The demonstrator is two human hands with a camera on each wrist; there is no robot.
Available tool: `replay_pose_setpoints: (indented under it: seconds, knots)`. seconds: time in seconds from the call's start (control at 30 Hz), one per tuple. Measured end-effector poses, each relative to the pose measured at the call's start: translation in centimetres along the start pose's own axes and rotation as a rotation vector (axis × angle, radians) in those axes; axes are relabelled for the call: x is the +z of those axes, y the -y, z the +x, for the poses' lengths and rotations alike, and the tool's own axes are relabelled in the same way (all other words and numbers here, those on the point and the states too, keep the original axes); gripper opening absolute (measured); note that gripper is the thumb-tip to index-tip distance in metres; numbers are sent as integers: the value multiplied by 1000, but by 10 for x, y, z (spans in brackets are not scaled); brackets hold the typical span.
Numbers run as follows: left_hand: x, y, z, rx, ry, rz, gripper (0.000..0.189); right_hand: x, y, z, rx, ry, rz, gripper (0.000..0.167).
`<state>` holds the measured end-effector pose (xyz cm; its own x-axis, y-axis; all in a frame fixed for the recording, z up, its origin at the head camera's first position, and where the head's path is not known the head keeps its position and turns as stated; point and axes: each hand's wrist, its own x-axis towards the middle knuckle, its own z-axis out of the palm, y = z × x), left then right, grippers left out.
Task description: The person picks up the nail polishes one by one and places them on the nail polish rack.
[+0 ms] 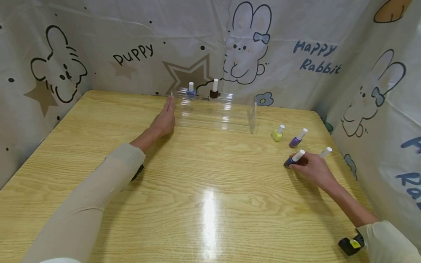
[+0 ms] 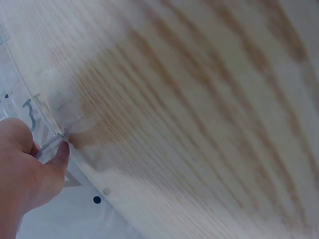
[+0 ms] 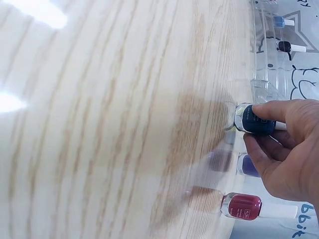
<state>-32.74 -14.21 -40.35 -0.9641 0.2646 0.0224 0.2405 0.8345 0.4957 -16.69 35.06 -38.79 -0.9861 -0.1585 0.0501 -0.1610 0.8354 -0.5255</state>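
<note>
My right hand (image 1: pixel 312 168) pinches a dark blue nail polish bottle (image 3: pixel 256 120) between thumb and fingers, its white cap tilted up to the right in the head view. At the left end of a clear acrylic rack (image 1: pixel 213 126), my left hand (image 1: pixel 164 120) holds the end panel, thumb and finger on either side of its edge in the left wrist view. A light blue polish bottle (image 1: pixel 191 91) and a black one (image 1: pixel 214 91) stand upright on the rack's upper tier. A red polish bottle (image 3: pixel 243 206) stands beside my right hand, mostly hidden by it in the head view.
Beyond my right hand stand a yellow polish bottle (image 1: pixel 277 135) and a purple one (image 1: pixel 295 141). The wooden table (image 1: pixel 184 212) ends at a printed cloth (image 1: pixel 108 29) behind the rack and along the right side.
</note>
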Motion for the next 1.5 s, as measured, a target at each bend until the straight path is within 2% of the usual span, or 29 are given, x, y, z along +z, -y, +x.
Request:
replay_pose_setpoints:
  seconds: [0.2, 0.37, 0.73, 0.97, 1.17, 1.5]
  knots:
    - [0, 0, 0, -18, -4, -26, 73, 0, 3, 4, -6, 5, -7, 29]
    - [0, 0, 2, -14, 2, -11, 71, -1, 8, 7, 12, 32, 6, 30]
    - [-3, -3, -1, -12, 3, -17, 71, -7, 27, 21, 8, 49, 7, 29]
    - [-1, -3, -1, -22, 4, -59, 74, -11, 38, 36, -33, 30, -24, 26]
    - [-1, -2, 0, -27, -2, -58, 75, -23, 52, 52, -70, 6, -25, 28]
    - [-2, -3, -1, -20, -4, -53, 73, -40, 75, 84, -64, 0, -33, 34]
